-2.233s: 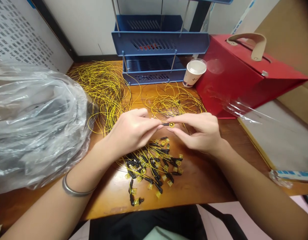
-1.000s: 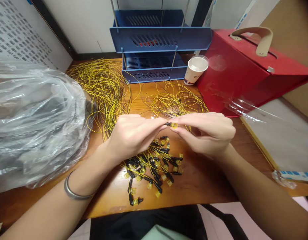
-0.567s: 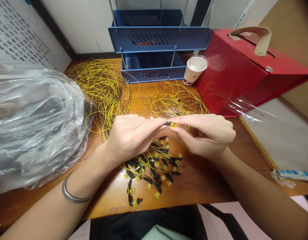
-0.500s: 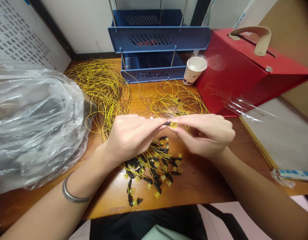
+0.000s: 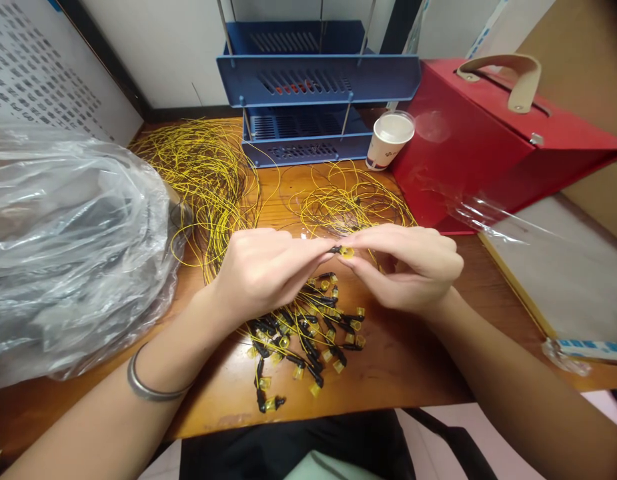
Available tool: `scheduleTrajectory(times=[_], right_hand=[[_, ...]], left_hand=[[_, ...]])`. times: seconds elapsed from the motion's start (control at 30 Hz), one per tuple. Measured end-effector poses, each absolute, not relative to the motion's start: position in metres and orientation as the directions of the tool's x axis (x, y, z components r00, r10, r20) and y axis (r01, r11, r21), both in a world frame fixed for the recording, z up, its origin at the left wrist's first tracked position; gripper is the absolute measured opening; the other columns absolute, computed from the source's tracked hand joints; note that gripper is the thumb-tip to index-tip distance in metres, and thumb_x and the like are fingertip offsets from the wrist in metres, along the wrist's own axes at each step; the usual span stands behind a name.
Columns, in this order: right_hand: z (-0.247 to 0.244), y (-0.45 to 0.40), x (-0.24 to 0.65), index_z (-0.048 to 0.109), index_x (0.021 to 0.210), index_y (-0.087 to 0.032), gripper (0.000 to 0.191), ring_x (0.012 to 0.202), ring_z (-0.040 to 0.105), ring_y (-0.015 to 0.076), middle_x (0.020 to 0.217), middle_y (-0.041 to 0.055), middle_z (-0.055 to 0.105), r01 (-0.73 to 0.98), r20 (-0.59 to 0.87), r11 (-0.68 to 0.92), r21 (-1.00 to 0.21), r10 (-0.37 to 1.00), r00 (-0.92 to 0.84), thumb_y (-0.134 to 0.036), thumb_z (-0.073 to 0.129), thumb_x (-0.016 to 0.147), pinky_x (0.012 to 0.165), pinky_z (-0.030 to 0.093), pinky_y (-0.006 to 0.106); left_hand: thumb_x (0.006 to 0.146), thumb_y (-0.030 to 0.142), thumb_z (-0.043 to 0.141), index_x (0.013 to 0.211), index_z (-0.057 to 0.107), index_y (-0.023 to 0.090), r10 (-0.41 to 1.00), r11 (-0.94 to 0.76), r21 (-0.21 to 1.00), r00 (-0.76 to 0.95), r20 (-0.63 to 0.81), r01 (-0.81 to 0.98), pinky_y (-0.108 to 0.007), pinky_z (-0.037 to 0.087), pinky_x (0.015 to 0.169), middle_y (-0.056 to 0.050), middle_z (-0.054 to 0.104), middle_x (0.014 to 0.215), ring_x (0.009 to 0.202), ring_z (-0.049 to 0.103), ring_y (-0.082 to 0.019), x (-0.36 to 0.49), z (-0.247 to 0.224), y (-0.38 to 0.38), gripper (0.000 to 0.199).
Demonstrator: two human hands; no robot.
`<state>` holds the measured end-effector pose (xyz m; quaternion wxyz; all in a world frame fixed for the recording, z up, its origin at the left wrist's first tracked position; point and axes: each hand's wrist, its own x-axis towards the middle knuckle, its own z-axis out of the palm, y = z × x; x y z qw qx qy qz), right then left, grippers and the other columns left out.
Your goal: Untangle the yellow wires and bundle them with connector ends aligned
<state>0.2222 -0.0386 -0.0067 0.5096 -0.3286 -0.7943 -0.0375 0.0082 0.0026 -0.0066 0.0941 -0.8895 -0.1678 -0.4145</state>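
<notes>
Here my left grip [image 5: 261, 272] pinches the black stem [image 5: 334, 250] and my right grip [image 5: 411, 265] is closed lightly about its yellow cap [image 5: 347, 253], presumably steadying both ends. I hold the piece [image 5: 343, 251] above the bench [image 5: 408, 373], probably so it clears the pile of similar pieces [image 5: 311, 345].

Looks like an office corner serving as a small wiring workshop, all on one wooden desk [image 5: 408, 360]! Leans office at the far edge, with a blue tiered tray rack [image 5: 318, 80] and a paper cup [image 5: 388, 141]. Swings to workshop toward the far left corner, with tangled yellow and black wires [image 5: 208, 173], and again near the near edge, with a heap of small yellow-ended black parts [image 5: 311, 350]!
</notes>
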Motion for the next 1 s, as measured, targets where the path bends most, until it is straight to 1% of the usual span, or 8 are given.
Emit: scheduleTrajectory(times=[0.3, 0.4, 0.5, 0.63, 0.77, 0.83, 0.9, 1.0], right_hand=[[-0.008, -0.035, 0.225, 0.073, 0.098, -0.022, 0.022, 0.070, 0.074, 0.0154, 0.085, 0.0021, 0.079, 0.528, 0.817, 0.800, -0.284, 0.491, -0.304, -0.010, 0.072, 0.080, 0.068, 0.062, 0.024], [-0.008, -0.036, 0.226, 0.073, 0.094, -0.021, 0.019, 0.064, 0.072, 0.0134, 0.083, 0.0016, 0.078, 0.549, 0.820, 0.789, -0.276, 0.491, -0.294, -0.010, 0.070, 0.080, 0.063, 0.059, 0.023], [-0.009, -0.037, 0.227, 0.072, 0.095, -0.021, 0.020, 0.053, 0.064, 0.0107, 0.086, 0.0019, 0.078, 0.579, 0.828, 0.754, -0.311, 0.514, -0.225, -0.011, 0.072, 0.077, 0.051, 0.052, 0.023], [-0.011, -0.038, 0.224, 0.069, 0.094, -0.020, 0.019, 0.041, 0.047, 0.0061, 0.090, 0.0016, 0.078, 0.619, 0.821, 0.706, -0.343, 0.545, -0.167, -0.012, 0.071, 0.077, 0.038, 0.038, 0.023], [-0.012, -0.039, 0.221, 0.068, 0.093, -0.020, 0.018, 0.037, 0.039, 0.0050, 0.068, -0.0040, 0.068, 0.690, 0.808, 0.621, -0.372, 0.582, -0.089, -0.013, 0.070, 0.076, 0.036, 0.031, 0.023], [-0.013, -0.039, 0.220, 0.067, 0.091, -0.020, 0.016, 0.036, 0.038, 0.0056, 0.063, -0.0048, 0.063, 0.705, 0.810, 0.591, -0.393, 0.585, -0.039, -0.015, 0.071, 0.077, 0.036, 0.029, 0.024], [-0.013, -0.040, 0.219, 0.066, 0.092, -0.020, 0.016, 0.038, 0.040, 0.0059, 0.071, -0.0023, 0.068, 0.696, 0.823, 0.606, -0.385, 0.567, -0.038, -0.016, 0.072, 0.078, 0.036, 0.030, 0.025], [-0.011, -0.042, 0.215, 0.065, 0.092, -0.021, 0.019, 0.049, 0.057, 0.0101, 0.079, 0.0011, 0.073, 0.618, 0.859, 0.724, -0.306, 0.490, -0.149, -0.015, 0.073, 0.077, 0.045, 0.046, 0.024]], left_hand=[[0.093, 0.023, 0.063, 0.110, 0.069, 0.019, 0.240, -0.931, 0.006, 0.600, 0.763, 0.364, -0.022, 0.038, 0.050, 0.002, 0.070, 0.066, 0.050, 0.057, -0.008, 0.010, -0.009, 0.004, 0.018], [0.092, 0.022, 0.065, 0.111, 0.068, 0.018, 0.285, -0.926, 0.054, 0.598, 0.749, 0.374, -0.021, 0.046, 0.057, -0.001, 0.074, 0.078, 0.061, 0.064, -0.010, 0.011, -0.007, 0.001, 0.020], [0.090, 0.025, 0.067, 0.113, 0.068, 0.016, 0.388, -0.874, 0.113, 0.538, 0.748, 0.473, -0.024, 0.053, 0.067, -0.008, 0.073, 0.102, 0.079, 0.068, -0.014, 0.011, -0.004, 0.000, 0.024], [0.088, 0.024, 0.070, 0.113, 0.068, 0.019, 0.445, -0.794, 0.118, 0.439, 0.781, 0.596, -0.027, 0.050, 0.065, -0.003, 0.066, 0.082, 0.071, 0.060, -0.014, 0.011, 0.001, -0.004, 0.026], [0.084, 0.025, 0.075, 0.102, 0.070, 0.022, 0.416, -0.794, 0.137, 0.363, 0.834, 0.593, -0.034, 0.050, 0.069, -0.009, 0.068, 0.095, 0.092, 0.060, -0.023, 0.015, 0.004, -0.011, 0.019], [0.085, 0.027, 0.074, 0.082, 0.070, 0.020, 0.455, -0.827, 0.226, 0.377, 0.807, 0.516, -0.031, 0.047, 0.063, -0.005, 0.067, 0.080, 0.077, 0.059, -0.018, 0.020, 0.005, -0.015, 0.008], [0.092, 0.033, 0.065, 0.071, 0.067, 0.018, 0.603, -0.795, 0.464, 0.427, 0.674, 0.391, -0.027, 0.042, 0.055, 0.001, 0.059, 0.061, 0.057, 0.052, -0.011, 0.026, 0.006, -0.018, 0.026], [0.102, 0.044, 0.043, 0.087, 0.071, 0.015, 0.824, -0.401, 0.893, 0.506, 0.255, 0.203, -0.024, 0.036, 0.045, 0.003, 0.048, 0.051, 0.046, 0.045, -0.009, 0.032, 0.007, -0.017, 0.044]])
